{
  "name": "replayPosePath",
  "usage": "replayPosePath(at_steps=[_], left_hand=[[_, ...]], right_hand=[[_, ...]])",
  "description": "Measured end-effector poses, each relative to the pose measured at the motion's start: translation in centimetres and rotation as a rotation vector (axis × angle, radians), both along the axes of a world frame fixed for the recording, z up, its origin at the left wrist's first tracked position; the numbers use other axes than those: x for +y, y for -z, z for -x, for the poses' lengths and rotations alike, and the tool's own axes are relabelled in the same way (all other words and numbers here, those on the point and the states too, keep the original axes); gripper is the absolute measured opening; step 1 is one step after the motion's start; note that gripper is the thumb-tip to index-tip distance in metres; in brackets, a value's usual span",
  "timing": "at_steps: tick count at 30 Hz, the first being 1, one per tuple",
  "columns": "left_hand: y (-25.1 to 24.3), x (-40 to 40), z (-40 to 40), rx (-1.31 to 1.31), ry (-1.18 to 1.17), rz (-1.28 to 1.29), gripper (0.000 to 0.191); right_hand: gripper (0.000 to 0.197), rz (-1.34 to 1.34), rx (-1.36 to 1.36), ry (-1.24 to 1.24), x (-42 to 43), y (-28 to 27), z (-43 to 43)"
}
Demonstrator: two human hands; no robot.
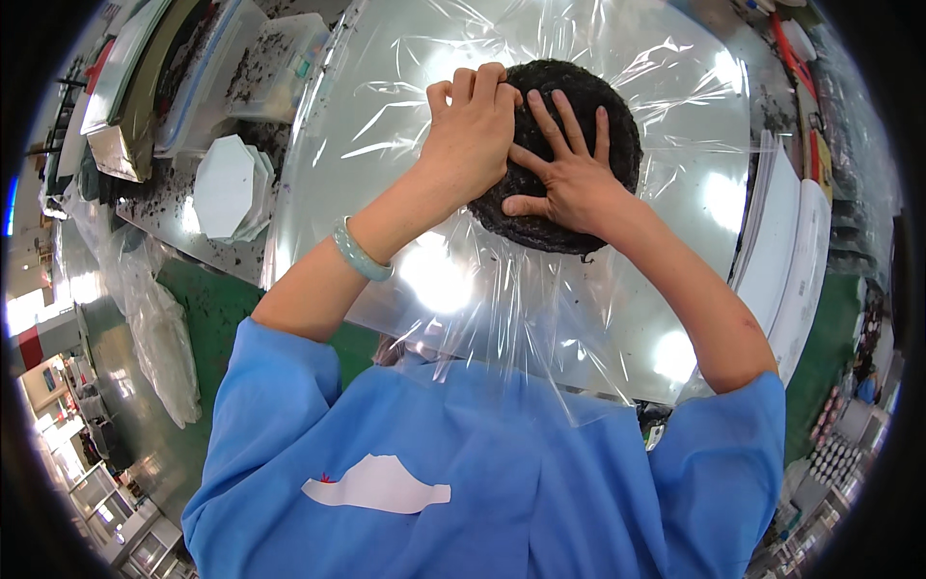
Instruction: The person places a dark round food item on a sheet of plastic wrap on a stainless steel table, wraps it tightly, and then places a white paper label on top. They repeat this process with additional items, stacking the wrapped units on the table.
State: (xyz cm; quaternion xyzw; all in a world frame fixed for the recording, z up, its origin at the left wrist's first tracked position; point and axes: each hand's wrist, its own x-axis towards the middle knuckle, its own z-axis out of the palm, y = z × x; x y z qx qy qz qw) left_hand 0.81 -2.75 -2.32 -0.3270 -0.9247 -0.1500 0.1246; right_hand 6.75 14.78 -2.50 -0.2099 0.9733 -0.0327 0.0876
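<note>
A round, dark, fibrous disc (pixel 615 170) lies on clear plastic film (pixel 405 137), which spreads in creases over a pale tabletop and hangs over its near edge. My right hand (pixel 571 166) rests on the disc, palm down, with its fingers spread. At the disc's left edge is my left hand (pixel 474 130), its fingers bent and their tips against the rim. Whether those fingertips pinch film or fibre cannot be made out. A pale green bangle (pixel 358 253) circles my left wrist.
Stacked white octagonal sheets (pixel 226 188) lie at the left, near a clear plastic tub (pixel 278 69) with dark flakes. Long white sheets (pixel 767 224) stand along the table's right side. Crumpled plastic (pixel 155 326) hangs at the lower left over a green floor.
</note>
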Motion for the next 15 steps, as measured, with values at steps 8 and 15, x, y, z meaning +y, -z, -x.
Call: replayPosePath(at_steps=[8,15], left_hand=[[-0.9,-3.1,17.6,0.494,-0.602,-0.543,0.03],[-9.6,-5.1,12.1,-0.065,-0.333,-0.959,0.025]], right_hand=[[0.084,0.068,0.081,0.01,0.1,1.0,0.1],[0.083,0.105,0.054,0.051,0.5,1.1,0.4]])
